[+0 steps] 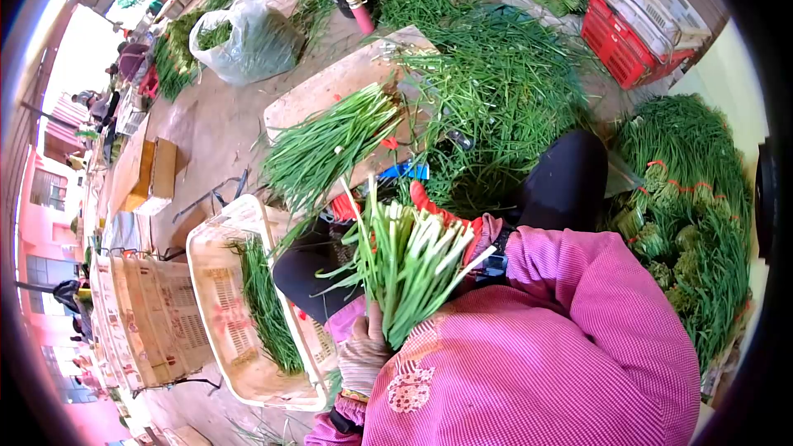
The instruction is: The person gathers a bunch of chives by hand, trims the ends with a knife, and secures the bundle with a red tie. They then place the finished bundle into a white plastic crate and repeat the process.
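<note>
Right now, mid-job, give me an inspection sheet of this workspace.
Surface: board on the floor, partly covered by a leafy green pile.
Job's things: green bunch with white stems, held; cream crate holding some greens.
Clutter: loose greens heap beside the board; pink bottle beyond.
Grippers: left hand grips the leafy end; right hand, in red, at the white stems, grip partly hidden.
Cables: none identifiable; dark strap-like item on the floor.
Surroundings: red crate, plastic bag, distant people.
</note>
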`<state>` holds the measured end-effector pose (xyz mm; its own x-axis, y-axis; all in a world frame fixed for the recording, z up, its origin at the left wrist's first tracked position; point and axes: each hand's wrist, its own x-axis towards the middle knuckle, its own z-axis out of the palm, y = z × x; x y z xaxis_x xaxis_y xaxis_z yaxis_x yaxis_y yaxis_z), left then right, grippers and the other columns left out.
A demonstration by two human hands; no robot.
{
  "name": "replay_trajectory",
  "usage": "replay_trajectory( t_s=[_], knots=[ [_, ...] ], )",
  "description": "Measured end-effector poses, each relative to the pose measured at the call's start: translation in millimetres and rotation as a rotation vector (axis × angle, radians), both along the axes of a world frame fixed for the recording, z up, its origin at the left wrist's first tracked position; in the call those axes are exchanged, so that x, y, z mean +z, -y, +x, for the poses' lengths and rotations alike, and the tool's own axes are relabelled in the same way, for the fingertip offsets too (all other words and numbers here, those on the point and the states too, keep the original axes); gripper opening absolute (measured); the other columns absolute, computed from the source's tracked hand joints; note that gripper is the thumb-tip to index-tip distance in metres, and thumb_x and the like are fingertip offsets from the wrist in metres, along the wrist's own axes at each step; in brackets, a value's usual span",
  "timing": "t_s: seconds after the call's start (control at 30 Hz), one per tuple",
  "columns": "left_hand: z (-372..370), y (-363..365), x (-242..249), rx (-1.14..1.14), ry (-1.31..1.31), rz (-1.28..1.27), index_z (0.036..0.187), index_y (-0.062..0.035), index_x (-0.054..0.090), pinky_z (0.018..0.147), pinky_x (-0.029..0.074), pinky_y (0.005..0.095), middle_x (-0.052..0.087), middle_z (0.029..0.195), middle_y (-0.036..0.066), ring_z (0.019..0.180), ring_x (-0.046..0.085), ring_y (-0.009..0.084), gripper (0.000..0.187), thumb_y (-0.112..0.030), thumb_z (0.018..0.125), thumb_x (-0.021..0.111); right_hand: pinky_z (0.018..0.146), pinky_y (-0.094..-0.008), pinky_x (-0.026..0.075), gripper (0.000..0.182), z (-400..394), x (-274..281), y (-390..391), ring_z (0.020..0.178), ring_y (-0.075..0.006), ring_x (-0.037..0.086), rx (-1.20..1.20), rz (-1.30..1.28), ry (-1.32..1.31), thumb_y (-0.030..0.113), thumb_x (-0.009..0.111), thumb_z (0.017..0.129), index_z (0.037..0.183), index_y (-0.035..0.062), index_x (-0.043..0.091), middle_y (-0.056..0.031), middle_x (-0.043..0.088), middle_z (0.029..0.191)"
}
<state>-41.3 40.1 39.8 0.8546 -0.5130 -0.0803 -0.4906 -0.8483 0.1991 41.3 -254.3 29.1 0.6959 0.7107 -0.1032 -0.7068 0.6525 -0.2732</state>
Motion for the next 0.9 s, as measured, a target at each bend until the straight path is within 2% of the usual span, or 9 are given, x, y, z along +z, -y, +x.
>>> replay_trajectory(
  t_s=[0.17, 0.3, 0.4, 0.5, 0.57, 0.67, 0.77, 0.83, 0.9],
  knots=[
    [5.3, -13.0, -5.2, -0.138, -0.116, -0.081, 0.152, -0.0095, 0.018, 0.076, 0.055, 0.0488, 0.048, 0.129, 0.03, 0.095, 0.062, 0.048, 0.092, -0.023, 0.078, 0.071, 0.107, -0.0438, 0.04, 0.092, 2.6, -0.7, -2.8, 0.122, -0.0258, 0.054, 0.021, -0.028, 0.005, 0.079, 0.039, 0.083, 0.14, 0.0067, 0.046, -0.0127, 0.056, 0.133],
    [18.0, -0.1, 59.6, -0.15, -0.452, 0.044, 0.151, -0.0095, 0.018, 0.079, 0.055, 0.0483, 0.041, 0.137, 0.033, 0.098, 0.062, 0.05, 0.082, -0.023, 0.085, 0.063, 0.106, -0.0434, 0.041, 0.093, 5.7, -0.1, -7.3, 0.12, -0.0258, 0.055, 0.05, -0.046, 0.009, 0.079, 0.04, 0.083, 0.14, 0.0063, 0.047, -0.0126, 0.057, 0.132],
    [31.4, 10.8, 110.0, -0.282, -0.466, 0.19, 0.149, -0.0104, 0.027, 0.077, 0.055, 0.0466, 0.053, 0.128, 0.028, 0.096, 0.065, 0.044, 0.069, -0.025, 0.089, 0.058, 0.105, -0.0432, 0.042, 0.093, 8.0, -1.4, -11.0, 0.119, -0.0258, 0.056, 0.068, -0.054, 0.012, 0.079, 0.04, 0.082, 0.139, 0.006, 0.047, -0.0125, 0.058, 0.131],
    [54.0, 34.1, 172.2, -0.189, -0.699, 0.504, 0.138, -0.0165, 0.049, 0.071, 0.055, 0.0425, 0.07, 0.091, 0.013, 0.084, 0.069, 0.0329, 0.055, -0.031, 0.087, 0.065, 0.105, -0.0429, 0.042, 0.094, 10.3, -0.9, -11.6, 0.118, -0.0258, 0.057, 0.077, -0.067, 0.024, 0.08, 0.04, 0.082, 0.138, 0.0058, 0.048, -0.0124, 0.059, 0.13],
    [69.1, 14.2, 172.5, -0.006, -0.598, 0.036, 0.135, -0.0129, 0.051, 0.074, 0.055, 0.0421, 0.069, 0.098, 0.014, 0.085, 0.069, 0.0313, 0.065, -0.034, 0.079, 0.076, 0.104, -0.0427, 0.042, 0.094, 11.2, -2.9, -12.7, 0.117, -0.0258, 0.057, 0.082, -0.083, 0.046, 0.08, 0.04, 0.082, 0.138, 0.0056, 0.048, -0.0123, 0.059, 0.129],
    [110.5, 23.9, 146.6, -0.177, -0.01, -0.316, 0.135, -0.0015, 0.047, 0.081, 0.054, 0.0365, 0.066, 0.109, 0.017, 0.093, 0.067, 0.0282, 0.085, -0.031, 0.066, 0.086, 0.104, -0.0425, 0.043, 0.094, 13.9, -0.2, -10.4, 0.116, -0.0258, 0.058, 0.077, -0.088, 0.065, 0.08, 0.04, 0.081, 0.138, 0.0053, 0.049, -0.0122, 0.06, 0.128],
    [138.9, 12.5, 54.9, -0.089, -0.987, -0.626, 0.151, -0.0027, 0.022, 0.103, 0.04, 0.0327, 0.053, 0.134, 0.015, 0.119, 0.052, 0.02, 0.105, -0.028, 0.07, 0.085, 0.103, -0.0422, 0.044, 0.095, 18.2, -4.9, -12.9, 0.115, -0.0257, 0.059, 0.083, -0.101, 0.087, 0.081, 0.04, 0.081, 0.137, 0.005, 0.05, -0.0121, 0.061, 0.127],
    [129.9, 39.1, 25.8, -0.136, -1.347, -0.616, 0.153, -0.0045, 0.016, 0.107, 0.035, 0.0307, 0.048, 0.14, 0.01, 0.124, 0.045, 0.0156, 0.105, -0.026, 0.075, 0.083, 0.103, -0.042, 0.044, 0.095, 22.6, -6.5, -13.4, 0.114, -0.0257, 0.059, 0.088, -0.121, 0.097, 0.081, 0.04, 0.081, 0.137, 0.0048, 0.05, -0.012, 0.061, 0.127],
    [111.1, 50.1, 10.7, 0.015, -1.718, -1.023, 0.151, -0.0064, 0.028, 0.107, 0.036, 0.0329, 0.049, 0.14, 0.006, 0.125, 0.047, 0.0177, 0.091, -0.026, 0.078, 0.079, 0.103, -0.0419, 0.044, 0.095, 24.3, -1.7, -7.1, 0.113, -0.0257, 0.06, 0.091, -0.194, 0.116, 0.081, 0.04, 0.081, 0.136, 0.0046, 0.051, -0.0119, 0.062, 0.126]
  ],
)
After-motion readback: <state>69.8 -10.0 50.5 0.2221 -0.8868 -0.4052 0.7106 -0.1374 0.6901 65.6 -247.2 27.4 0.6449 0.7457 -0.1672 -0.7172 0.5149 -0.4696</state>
